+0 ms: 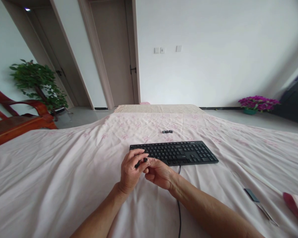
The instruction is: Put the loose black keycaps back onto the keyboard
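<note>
My left hand [130, 170] and my right hand [160, 173] meet in front of the left end of a black keyboard [188, 153]. A small black keycap [145, 159] is pinched between the fingertips of both hands. More black shows in the gap of my left fingers; whether it is another keycap or the keyboard's corner, I cannot tell. My hands cover the keyboard's lower left part. Behind the keyboard, several loose black keycaps [167, 132] lie in a short row. The keyboard's cable [179, 211] runs toward me under my right forearm.
Everything lies on a wrinkled pale pink cloth [64, 185]. To the right are a small tool with a dark handle [251, 195] and thin metal prongs, a long white strip [262, 180] and a red-and-pink cloth [294, 205]. A wooden chair [22, 122] stands at the left.
</note>
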Motion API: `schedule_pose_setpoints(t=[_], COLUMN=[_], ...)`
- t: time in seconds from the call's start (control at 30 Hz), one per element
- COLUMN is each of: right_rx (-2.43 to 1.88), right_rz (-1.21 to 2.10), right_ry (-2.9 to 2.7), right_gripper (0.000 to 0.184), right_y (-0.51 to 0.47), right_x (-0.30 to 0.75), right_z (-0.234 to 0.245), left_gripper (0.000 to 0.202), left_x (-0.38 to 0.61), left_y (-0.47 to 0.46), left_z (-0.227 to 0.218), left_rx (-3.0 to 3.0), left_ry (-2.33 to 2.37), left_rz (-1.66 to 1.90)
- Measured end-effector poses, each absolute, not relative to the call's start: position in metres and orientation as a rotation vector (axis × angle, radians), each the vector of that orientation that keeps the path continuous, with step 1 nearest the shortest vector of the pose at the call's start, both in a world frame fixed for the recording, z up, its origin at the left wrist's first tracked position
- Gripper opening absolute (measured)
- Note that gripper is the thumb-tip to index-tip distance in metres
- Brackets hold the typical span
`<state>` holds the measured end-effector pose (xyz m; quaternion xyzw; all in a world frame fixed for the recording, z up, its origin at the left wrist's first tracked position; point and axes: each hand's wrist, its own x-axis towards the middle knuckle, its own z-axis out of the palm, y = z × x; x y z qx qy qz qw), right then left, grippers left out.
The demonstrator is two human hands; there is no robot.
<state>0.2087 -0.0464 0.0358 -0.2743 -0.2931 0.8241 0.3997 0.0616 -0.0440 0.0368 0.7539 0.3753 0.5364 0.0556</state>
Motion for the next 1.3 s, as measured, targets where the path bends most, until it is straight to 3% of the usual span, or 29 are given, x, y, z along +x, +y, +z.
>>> schedule_pose_setpoints(t=[0.47, 0.6, 0.77, 1.07, 1.3], right_rx=[-0.699, -0.833, -1.159, -1.614, -1.653], right_rz=[2.026, 1.898, 1.413, 0.5, 0.215], right_ry=[-0.786, -0.866, -1.024, -1.755, -2.059], right_gripper=[0.028, 0.032, 0.033, 0.018, 0.018], right_y=[-0.041, -0.037, -0.027, -0.038, -0.051], right_x=[0.224, 0.236, 0.277, 0.327, 0.318], right_z=[0.037, 0.046, 0.048, 0.031, 0.038], left_gripper=[0.019, 0.027, 0.031, 0.033, 0.031], left_x=[0.062, 0.061, 0.049, 0.038, 0.037], left_y=[-0.043, -0.04, -0.024, -0.001, 0.0], left_z=[0.032, 0.028, 0.017, -0.014, -0.018], left_rx=[2.304, 2.301, 2.209, 2.12, 2.097], left_ry=[1.187, 1.194, 1.438, 1.654, 1.658], left_rz=[1.631, 1.599, 1.548, 1.345, 1.269])
